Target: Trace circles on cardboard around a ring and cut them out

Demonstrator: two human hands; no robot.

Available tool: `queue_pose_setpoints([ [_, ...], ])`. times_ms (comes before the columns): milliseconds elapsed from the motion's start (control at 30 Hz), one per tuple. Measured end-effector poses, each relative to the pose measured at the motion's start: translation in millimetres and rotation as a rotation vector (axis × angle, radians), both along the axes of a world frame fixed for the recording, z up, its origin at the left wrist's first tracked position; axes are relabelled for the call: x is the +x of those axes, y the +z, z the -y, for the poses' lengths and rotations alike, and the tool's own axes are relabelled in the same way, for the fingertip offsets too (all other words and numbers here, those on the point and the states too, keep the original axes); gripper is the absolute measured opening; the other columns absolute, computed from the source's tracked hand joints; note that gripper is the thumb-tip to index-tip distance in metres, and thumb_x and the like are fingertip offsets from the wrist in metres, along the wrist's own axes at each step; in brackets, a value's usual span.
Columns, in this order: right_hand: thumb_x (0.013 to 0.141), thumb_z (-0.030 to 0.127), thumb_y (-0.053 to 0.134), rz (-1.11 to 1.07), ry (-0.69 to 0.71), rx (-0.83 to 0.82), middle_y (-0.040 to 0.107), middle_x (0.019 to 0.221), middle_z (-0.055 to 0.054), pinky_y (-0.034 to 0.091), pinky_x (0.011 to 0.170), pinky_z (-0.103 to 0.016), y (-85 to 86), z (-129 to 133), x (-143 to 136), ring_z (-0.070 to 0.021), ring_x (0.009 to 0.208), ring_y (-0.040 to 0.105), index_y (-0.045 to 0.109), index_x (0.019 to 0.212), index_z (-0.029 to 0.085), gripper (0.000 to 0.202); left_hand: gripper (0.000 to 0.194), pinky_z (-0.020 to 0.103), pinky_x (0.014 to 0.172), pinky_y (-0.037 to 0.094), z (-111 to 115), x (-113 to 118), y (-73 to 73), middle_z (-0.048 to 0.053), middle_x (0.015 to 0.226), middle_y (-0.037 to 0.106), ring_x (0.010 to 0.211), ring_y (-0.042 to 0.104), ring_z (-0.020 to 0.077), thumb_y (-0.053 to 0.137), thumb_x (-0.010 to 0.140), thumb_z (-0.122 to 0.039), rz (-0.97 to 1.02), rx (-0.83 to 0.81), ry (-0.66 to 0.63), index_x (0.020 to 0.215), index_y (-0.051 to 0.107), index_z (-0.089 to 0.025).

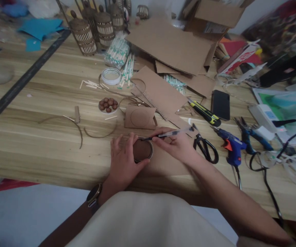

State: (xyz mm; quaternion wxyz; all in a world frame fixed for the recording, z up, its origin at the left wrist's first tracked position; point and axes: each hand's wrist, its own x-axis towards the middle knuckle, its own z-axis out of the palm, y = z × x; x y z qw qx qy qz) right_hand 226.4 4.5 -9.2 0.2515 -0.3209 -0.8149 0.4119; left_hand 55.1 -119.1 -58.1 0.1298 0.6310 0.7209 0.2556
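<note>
My left hand (124,161), with a watch on its wrist, steadies a dark-edged ring (151,151) lying flat on brown cardboard (171,164). Its thumb and index finger press on opposite sides of the rim. In my right hand (175,145) is a pen (171,133), held at a low slant with its tip at the ring's far inner edge. Brown cardboard shows through the ring's middle. Just beyond lies a small cardboard piece (140,117) with a circle drawn on it.
Right of my hands lie scissors (206,149), a yellow-black utility knife (204,112), a phone (220,104), a blue glue gun (232,147) and pliers (252,135). Farther back are a dish of brown balls (108,104), white tape (111,76), cardboard sheets (173,44) and stick-covered lantern-like models (83,36).
</note>
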Motion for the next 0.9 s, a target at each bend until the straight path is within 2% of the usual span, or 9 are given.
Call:
queue_pose_setpoints([
  [100,0.093,0.025,0.062,-0.015,-0.007,-0.042,0.079,0.09,-0.006,0.059,0.07,-0.031,-11.9,8.9,-3.3,-0.0209,0.079,0.074,0.076,0.096,0.02,0.016,0.102,0.073,0.118,0.024,0.2,-0.6,-1.2,0.011,0.138,0.071,0.141,0.042,0.0478,0.087,0.074,-0.034,0.004,0.012,-0.003,0.155,0.027,-0.019],
  [167,0.094,0.025,0.061,-0.032,-0.007,-0.033,0.08,0.093,-0.006,0.06,0.074,-0.032,-16.6,12.3,-6.2,-0.0213,0.083,0.075,0.076,0.097,0.02,0.016,0.102,0.073,0.118,0.025,0.3,-0.7,-1.8,0.011,0.138,0.07,0.141,0.042,0.0475,0.087,0.075,-0.033,0.008,0.023,-0.005,0.155,0.026,-0.019],
  [433,0.095,0.022,0.061,-0.056,0.02,0.034,0.08,0.097,-0.007,0.059,0.079,-0.034,-22.3,14.0,-12.2,-0.0213,0.088,0.075,0.075,0.1,0.021,0.015,0.103,0.073,0.118,0.025,0.5,0.3,-4.0,0.012,0.138,0.07,0.141,0.044,0.0479,0.088,0.073,-0.034,0.02,0.032,0.01,0.156,0.028,-0.02],
  [567,0.097,0.021,0.062,-0.005,0.051,0.117,0.079,0.095,-0.007,0.056,0.081,-0.036,-13.6,15.1,-7.6,-0.0227,0.089,0.073,0.074,0.099,0.022,0.012,0.1,0.072,0.118,0.026,0.5,0.4,-2.2,0.012,0.138,0.07,0.14,0.043,0.0479,0.087,0.073,-0.033,0.027,0.02,0.009,0.154,0.03,-0.018],
  [733,0.099,0.02,0.058,0.235,0.085,0.455,0.078,0.087,-0.008,0.048,0.072,-0.037,6.6,29.8,6.0,-0.0246,0.079,0.071,0.072,0.099,0.017,0.015,0.098,0.071,0.12,0.024,-0.5,0.3,0.4,0.011,0.138,0.07,0.141,0.042,0.0467,0.086,0.075,-0.034,0.047,-0.028,0.017,0.154,0.031,-0.018],
  [800,0.099,0.019,0.056,0.284,0.103,0.452,0.079,0.087,-0.008,0.046,0.071,-0.036,14.6,37.4,10.9,-0.0236,0.077,0.071,0.071,0.096,0.018,0.015,0.098,0.071,0.12,0.022,-0.7,0.3,0.4,0.011,0.14,0.069,0.141,0.041,0.0467,0.086,0.075,-0.035,0.051,-0.032,0.018,0.155,0.031,-0.019],
  [900,0.1,0.021,0.055,0.241,0.105,0.339,0.08,0.089,-0.006,0.048,0.074,-0.036,22.5,42.2,14.9,-0.0222,0.077,0.072,0.07,0.095,0.02,0.016,0.101,0.072,0.12,0.02,-0.5,0.1,-0.1,0.011,0.14,0.069,0.142,0.041,0.047,0.086,0.075,-0.036,0.045,-0.032,0.015,0.156,0.028,-0.019],
])
